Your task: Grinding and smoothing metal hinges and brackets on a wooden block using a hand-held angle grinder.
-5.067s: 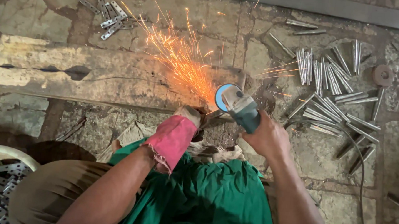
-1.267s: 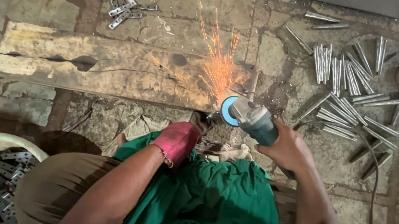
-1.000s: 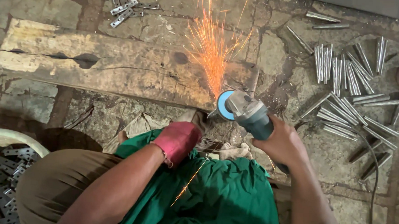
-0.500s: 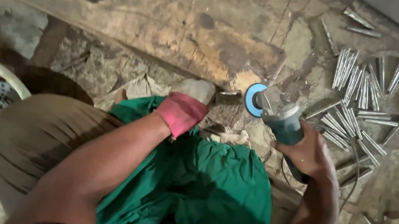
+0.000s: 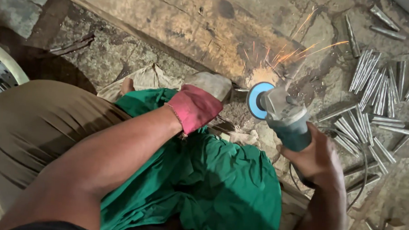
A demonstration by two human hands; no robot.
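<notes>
left hand (image 5: 200, 105): gloved – clamped on a small metal piece (image 5: 237, 90)
right hand (image 5: 318, 158): wrapped around the angle grinder (image 5: 279, 115) – sparks (image 5: 287, 54) flying

a: right hand (image 5: 316, 158) grips angle grinder (image 5: 281, 116), blue disc (image 5: 256, 100) at far end; sparks (image 5: 287, 54) fly far-right.
b: left hand (image 5: 200, 103), in red-and-grey glove, holds small metal piece (image 5: 240, 90) at the disc. metal rods (image 5: 378, 91) lie right, green cloth (image 5: 201, 175) near.

Single head view, steeply down, close over floor (image 5: 123, 59).
</notes>
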